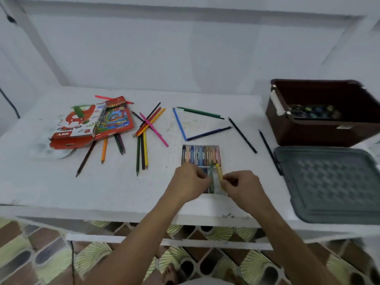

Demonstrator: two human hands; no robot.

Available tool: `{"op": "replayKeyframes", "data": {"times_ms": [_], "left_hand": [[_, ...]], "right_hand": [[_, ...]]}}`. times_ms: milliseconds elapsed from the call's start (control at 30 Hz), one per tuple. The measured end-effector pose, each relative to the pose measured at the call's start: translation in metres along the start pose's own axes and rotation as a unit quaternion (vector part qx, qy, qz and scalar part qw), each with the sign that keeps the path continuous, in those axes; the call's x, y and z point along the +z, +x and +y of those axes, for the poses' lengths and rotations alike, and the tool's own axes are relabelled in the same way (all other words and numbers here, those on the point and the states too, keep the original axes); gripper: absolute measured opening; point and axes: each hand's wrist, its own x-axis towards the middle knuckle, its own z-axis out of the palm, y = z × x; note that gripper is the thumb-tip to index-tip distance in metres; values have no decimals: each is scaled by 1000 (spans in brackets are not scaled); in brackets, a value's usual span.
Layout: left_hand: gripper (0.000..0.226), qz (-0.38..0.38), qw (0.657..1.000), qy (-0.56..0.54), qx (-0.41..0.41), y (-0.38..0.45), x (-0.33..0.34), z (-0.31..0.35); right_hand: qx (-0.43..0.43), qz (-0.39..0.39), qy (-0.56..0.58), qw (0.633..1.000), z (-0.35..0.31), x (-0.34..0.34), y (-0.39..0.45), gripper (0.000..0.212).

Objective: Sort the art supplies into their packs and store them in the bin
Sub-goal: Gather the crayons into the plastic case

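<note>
Left hand (pixel 190 182) pinches a green crayon (pixel 211 177) while the right hand (pixel 242 187) pinches a yellow crayon (pixel 219 175), both over the crayon tray (pixel 201 154). Coloured pencils (pixel 144 136) lie left of the tray on the tabletop (pixel 102 186).

Bare forearms (pixel 144 233), no sleeves

Left hand (pixel 190 182): fingers curled, pinching (forearm reaching up from bottom centre)
Right hand (pixel 242 187): fingers curled, pinching, just beside the left
</note>
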Motion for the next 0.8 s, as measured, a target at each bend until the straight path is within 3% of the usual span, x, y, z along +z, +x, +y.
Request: {"op": "replayKeyframes", "data": {"times_ms": [233, 367, 467, 800], "left_hand": [[15, 16, 999, 34, 3, -2, 24, 12], [38, 22, 999, 34, 8, -5, 29, 13], [37, 20, 998, 46, 35, -6, 29, 12], [29, -4, 990, 103, 94, 0, 21, 10]], "right_hand": [[-17, -1, 6, 1000, 8, 3, 3, 17], [-14, 8, 37, 999, 11, 3, 4, 27], [-29, -8, 46, 999, 15, 3, 4, 35], [-83, -46, 26, 995, 27, -1, 10, 32]]}}
